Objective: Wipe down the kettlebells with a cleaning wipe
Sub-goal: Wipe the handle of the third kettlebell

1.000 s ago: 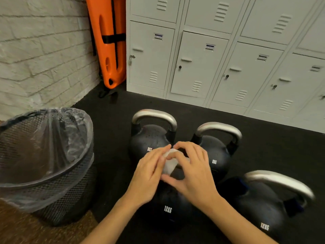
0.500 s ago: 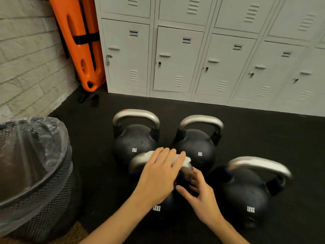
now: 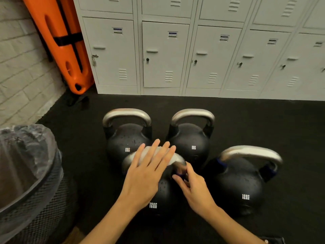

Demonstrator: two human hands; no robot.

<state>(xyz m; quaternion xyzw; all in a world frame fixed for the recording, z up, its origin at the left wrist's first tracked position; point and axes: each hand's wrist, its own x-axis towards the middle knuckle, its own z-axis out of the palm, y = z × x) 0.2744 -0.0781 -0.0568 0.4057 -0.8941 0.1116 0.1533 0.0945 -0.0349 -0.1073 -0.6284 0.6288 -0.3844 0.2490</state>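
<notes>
Head view: wipe on the handle of the near-left 12 kg kettlebell, four bells on the floor.

Item 1, cleaning wipe: white, thin, soft; I read it as limp and damp, draped over the steel handle under my left hand, whose fingers lie flat and slightly spread, pressing it down. Item 2, near-left kettlebell: marked 12KG, black, beaded with droplets; I judge it heavy, rigid, and slick when wet, best steadied at the handle's root. My right hand is there, fingers curled against the right upright; whether they pinch it I cannot tell. Items 3–5: two bells marked 8KG behind, another 12KG bell to the right, untouched. Lined mesh bin at left.
</notes>
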